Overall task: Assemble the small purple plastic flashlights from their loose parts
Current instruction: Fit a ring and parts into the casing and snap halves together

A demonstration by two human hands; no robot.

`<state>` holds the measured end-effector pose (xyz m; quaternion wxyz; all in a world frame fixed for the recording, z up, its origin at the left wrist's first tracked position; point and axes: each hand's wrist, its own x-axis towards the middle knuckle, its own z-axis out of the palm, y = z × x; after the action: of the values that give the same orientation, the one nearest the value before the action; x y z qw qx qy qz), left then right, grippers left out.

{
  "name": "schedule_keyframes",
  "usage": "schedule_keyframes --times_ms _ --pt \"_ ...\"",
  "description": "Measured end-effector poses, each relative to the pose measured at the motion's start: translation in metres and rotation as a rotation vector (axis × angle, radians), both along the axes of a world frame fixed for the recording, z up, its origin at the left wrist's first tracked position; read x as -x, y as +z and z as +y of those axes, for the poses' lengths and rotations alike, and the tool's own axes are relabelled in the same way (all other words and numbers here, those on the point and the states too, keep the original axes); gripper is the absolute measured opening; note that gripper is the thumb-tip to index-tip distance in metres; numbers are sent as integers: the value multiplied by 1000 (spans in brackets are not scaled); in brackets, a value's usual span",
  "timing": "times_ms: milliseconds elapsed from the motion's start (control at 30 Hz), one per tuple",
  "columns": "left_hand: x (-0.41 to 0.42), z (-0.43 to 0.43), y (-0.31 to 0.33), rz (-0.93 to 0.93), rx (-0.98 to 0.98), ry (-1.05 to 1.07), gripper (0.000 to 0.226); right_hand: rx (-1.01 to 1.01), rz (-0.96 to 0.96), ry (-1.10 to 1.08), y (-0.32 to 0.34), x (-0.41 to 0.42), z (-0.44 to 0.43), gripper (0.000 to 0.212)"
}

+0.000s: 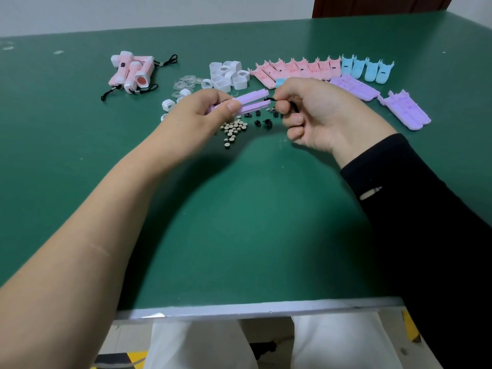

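My left hand [205, 110] grips a purple flashlight body [253, 100] made of two half shells, their free ends pointing right and slightly apart. My right hand [311, 110] pinches a black cord [269, 99] at the open end of that body, with the rest of the cord curled inside the fingers. Both hands hover above the green table [239, 209]. More purple half shells [354, 87] lie to the right, and another purple pair [404, 110] rests further right.
Finished pink flashlights [133, 71] with black cords lie at the back left. White caps [226, 74], clear lenses [186, 82], small round batteries [234, 129] and black clips [263, 122] sit under and behind the hands. Pink shells [295, 69] and blue shells [367, 67] line the back.
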<state>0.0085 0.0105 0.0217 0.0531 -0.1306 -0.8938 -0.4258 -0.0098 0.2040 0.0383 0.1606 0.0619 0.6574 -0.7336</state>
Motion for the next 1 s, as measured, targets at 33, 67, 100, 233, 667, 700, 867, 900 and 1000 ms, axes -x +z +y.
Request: schedule_keyframes --times_ms 33,67,100,233,667,700,867,900,1000 --pt "0 0 0 1 0 1 18 -7 9 3 0 0 0 17" --pt "0 0 0 2 -2 2 18 -16 21 6 -1 1 0 13" --pt "0 0 0 1 -6 3 19 -26 37 8 -1 1 -1 11" --pt "0 0 0 -14 -62 1 20 -85 155 17 -1 1 -2 27" --pt "-1 1 0 -2 -24 0 17 -391 51 113 -2 -1 -5 49" --pt "-1 1 0 2 -15 1 17 -405 48 126 -2 -1 -5 50" --pt "-1 1 0 12 8 -6 17 -371 13 144 -2 1 -3 50" --pt "-1 1 0 13 9 -6 17 -354 8 144 -2 2 -2 48" --pt "-1 2 -1 23 11 -8 15 -317 -2 145 0 1 -2 40"
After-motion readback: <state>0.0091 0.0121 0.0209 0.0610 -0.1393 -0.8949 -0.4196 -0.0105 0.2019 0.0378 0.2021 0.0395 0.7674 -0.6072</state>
